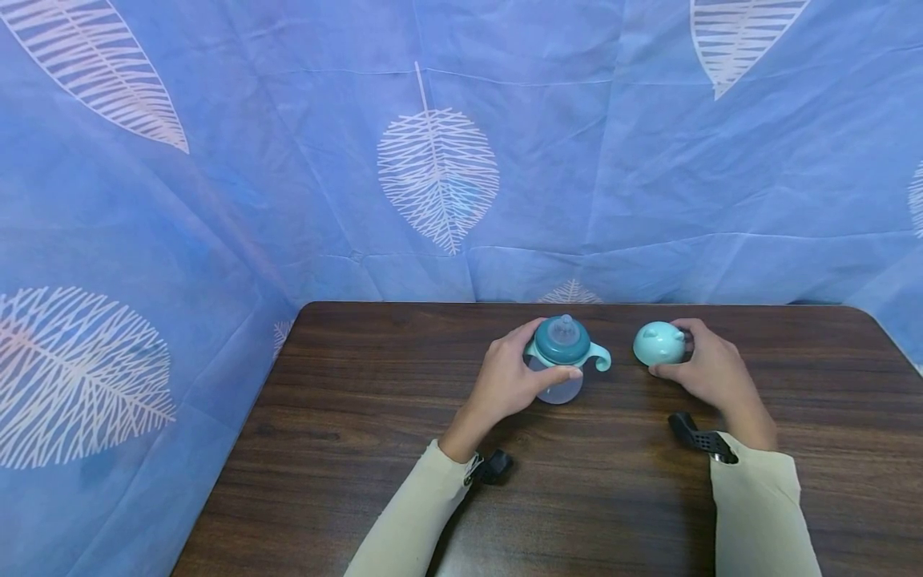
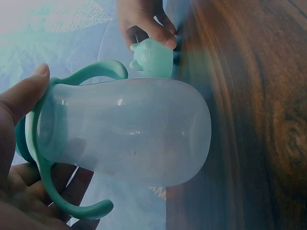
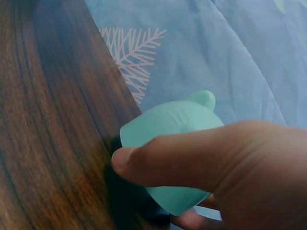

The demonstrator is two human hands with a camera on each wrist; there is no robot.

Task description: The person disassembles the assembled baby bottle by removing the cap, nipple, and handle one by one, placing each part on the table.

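Note:
A baby bottle (image 1: 558, 389) with a translucent body, teal collar and two mint handles is gripped near its top by my left hand (image 1: 508, 377). Its clear nipple (image 1: 566, 327) is uncovered and points up. In the left wrist view the bottle body (image 2: 129, 132) looks see-through, with no contents I can make out. To the right, my right hand (image 1: 710, 365) holds a mint-green domed cap (image 1: 658, 344) with small ears, thumb on the near side. The cap (image 3: 168, 122) is partly behind the thumb in the right wrist view. Whether bottle or cap touches the table is unclear.
Beneath both hands is a dark wood-grain table (image 1: 346, 417) with rounded far corners. A blue cloth (image 1: 541, 176) with white leaf prints hangs behind it and along the left. Each wrist wears a black camera band (image 1: 493, 466).

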